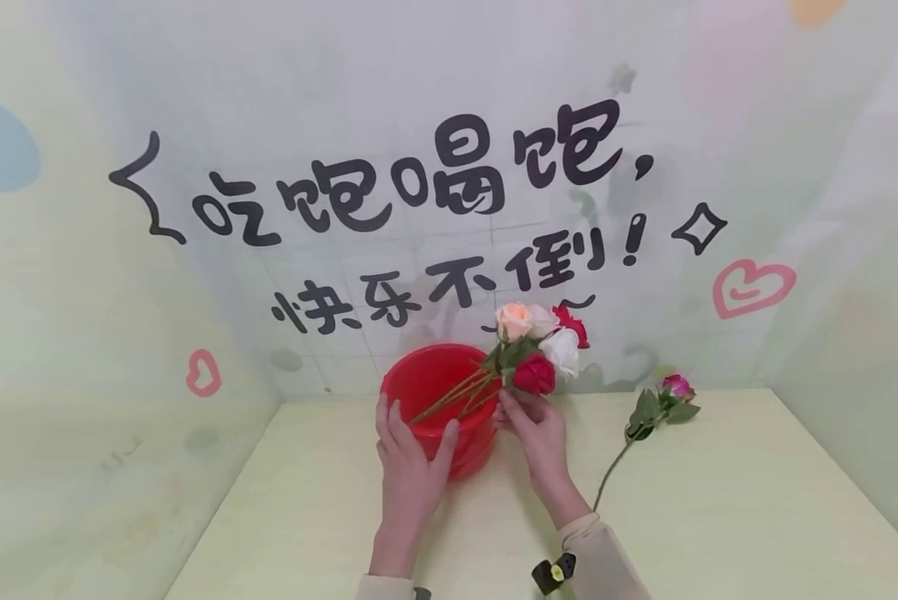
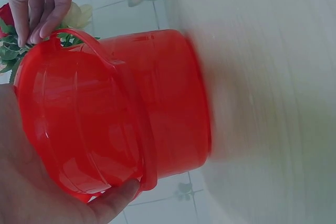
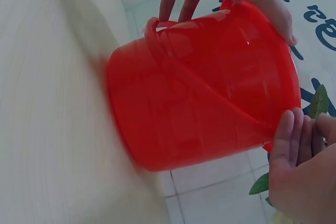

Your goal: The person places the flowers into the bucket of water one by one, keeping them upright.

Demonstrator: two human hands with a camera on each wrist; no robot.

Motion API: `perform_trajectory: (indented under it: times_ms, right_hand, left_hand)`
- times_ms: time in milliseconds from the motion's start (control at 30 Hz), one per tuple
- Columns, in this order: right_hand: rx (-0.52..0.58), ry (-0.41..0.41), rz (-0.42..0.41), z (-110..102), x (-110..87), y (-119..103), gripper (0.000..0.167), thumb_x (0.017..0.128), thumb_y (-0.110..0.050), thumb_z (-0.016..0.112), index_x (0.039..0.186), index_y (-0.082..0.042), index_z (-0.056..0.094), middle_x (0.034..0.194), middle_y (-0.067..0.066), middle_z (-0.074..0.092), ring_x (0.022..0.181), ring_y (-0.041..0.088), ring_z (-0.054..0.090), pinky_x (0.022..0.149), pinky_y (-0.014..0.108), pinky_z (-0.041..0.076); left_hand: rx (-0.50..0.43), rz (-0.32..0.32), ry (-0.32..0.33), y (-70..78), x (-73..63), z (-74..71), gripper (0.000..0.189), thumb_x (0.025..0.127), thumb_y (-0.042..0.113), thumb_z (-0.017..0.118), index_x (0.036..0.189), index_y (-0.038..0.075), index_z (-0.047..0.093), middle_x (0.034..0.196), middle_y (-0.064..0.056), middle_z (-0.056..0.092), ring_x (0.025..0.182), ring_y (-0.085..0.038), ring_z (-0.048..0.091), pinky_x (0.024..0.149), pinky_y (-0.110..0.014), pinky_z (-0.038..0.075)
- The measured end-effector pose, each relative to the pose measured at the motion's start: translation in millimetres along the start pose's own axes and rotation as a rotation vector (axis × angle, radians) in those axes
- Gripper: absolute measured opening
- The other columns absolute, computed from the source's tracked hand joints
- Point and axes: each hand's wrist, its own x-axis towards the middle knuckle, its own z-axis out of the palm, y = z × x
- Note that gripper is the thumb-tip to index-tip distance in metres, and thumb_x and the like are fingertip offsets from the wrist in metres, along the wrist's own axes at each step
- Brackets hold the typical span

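A red bucket point(image 1: 469, 454) stands on the table with its handle point(image 2: 139, 121) hanging down the near side. My left hand point(image 1: 411, 458) grips its left side, thumb at the front rim and fingers spread round the far left. At the right rim, by the handle's joint, my right hand point(image 1: 536, 429) holds the edge between thumb and fingers. Artificial roses lean out over that rim, their stems point(image 1: 452, 396) crossing inside the bucket. Among them are a peach rose point(image 1: 514, 321), a white rose point(image 1: 561, 352) and a dark red rose point(image 1: 534, 374).
To the right, a single magenta rose point(image 1: 677, 387) lies on the table point(image 1: 719, 500), its long stem reaching toward my right forearm. Behind the bucket rises a wall point(image 1: 343, 83) with black lettering. Side walls flank the table, and a black strap device point(image 1: 554, 573) sits at my right wrist.
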Motion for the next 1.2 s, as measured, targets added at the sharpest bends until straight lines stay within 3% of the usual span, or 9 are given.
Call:
perform_trajectory:
  times_ms: [167,300,433,500,600,767,1000,1200]
  right_hand:
    - [-0.164,-0.113,0.049,-11.1,8.0,-4.7,0.027,0.101,-0.018,0.074,0.112,0.007,0.072,0.092,0.016,0.073,0.080,0.023,0.075,0.084,0.045,0.064]
    - [-0.332,-0.290,0.101,-29.0,15.4,-12.5,0.027,0.103,-0.023,0.071,0.115,0.001,0.071,0.100,0.017,0.073,0.090,0.030,0.074,0.087,0.043,0.064]
    - [-0.474,-0.478,0.131,-49.8,20.1,-23.4,0.031,0.106,-0.024,0.066,0.118,0.005,0.068,0.105,0.024,0.071,0.094,0.033,0.073,0.086,0.040,0.064]
    - [-0.508,-0.523,0.149,-61.2,22.3,-27.0,0.033,0.107,-0.022,0.063,0.119,0.009,0.066,0.107,0.027,0.070,0.095,0.034,0.074,0.086,0.042,0.064]
    - [-0.509,-0.486,0.213,-78.8,26.2,-28.6,0.037,0.110,-0.023,0.058,0.118,0.013,0.064,0.106,0.025,0.071,0.095,0.033,0.074,0.086,0.043,0.064]
    - [-0.463,-0.323,0.320,-110.8,31.5,-30.3,0.045,0.113,-0.029,0.053,0.118,0.014,0.061,0.102,0.017,0.070,0.093,0.026,0.073,0.084,0.038,0.064]
    - [-0.466,-0.180,0.370,-154.0,36.9,-39.1,0.047,0.113,-0.029,0.050,0.122,0.016,0.057,0.099,0.010,0.068,0.084,0.013,0.070,0.078,0.029,0.063]
    - [-0.481,-0.083,0.413,-182.1,38.2,-47.2,0.045,0.114,-0.030,0.048,0.117,0.014,0.058,0.090,0.003,0.068,0.077,0.009,0.069,0.074,0.027,0.063]
  left_hand:
    - [-0.009,0.009,0.005,1.1,2.4,0.8,0.112,0.087,0.051,0.084,0.167,0.013,0.015,0.173,-0.001,0.014,0.144,-0.029,0.036,0.094,-0.052,0.060]
    - [-0.007,-0.001,-0.003,2.8,3.1,-0.2,0.112,0.088,0.052,0.083,0.167,0.013,0.015,0.173,-0.002,0.013,0.144,-0.030,0.036,0.094,-0.053,0.060]
    - [-0.007,-0.016,-0.011,3.0,2.6,-1.3,0.112,0.087,0.049,0.084,0.167,0.013,0.014,0.173,-0.002,0.012,0.144,-0.031,0.036,0.093,-0.055,0.060]
    - [-0.008,-0.023,-0.013,2.5,1.9,-1.6,0.113,0.087,0.047,0.085,0.167,0.014,0.014,0.173,-0.002,0.012,0.144,-0.031,0.036,0.093,-0.056,0.060]
    - [-0.010,-0.027,-0.015,1.8,0.8,-1.6,0.113,0.087,0.047,0.085,0.167,0.014,0.013,0.172,-0.003,0.013,0.144,-0.031,0.036,0.093,-0.056,0.060]
    - [0.001,-0.026,-0.019,0.7,-1.1,-0.4,0.111,0.089,0.049,0.083,0.167,0.013,0.014,0.173,-0.004,0.012,0.144,-0.032,0.036,0.093,-0.056,0.060]
    - [0.001,-0.020,-0.014,0.2,-0.6,0.9,0.109,0.090,0.053,0.080,0.167,0.012,0.014,0.173,-0.005,0.012,0.144,-0.032,0.035,0.093,-0.056,0.060]
    - [0.004,-0.016,-0.006,0.2,1.3,1.7,0.108,0.090,0.054,0.079,0.166,0.011,0.015,0.173,-0.005,0.013,0.143,-0.032,0.036,0.092,-0.056,0.060]
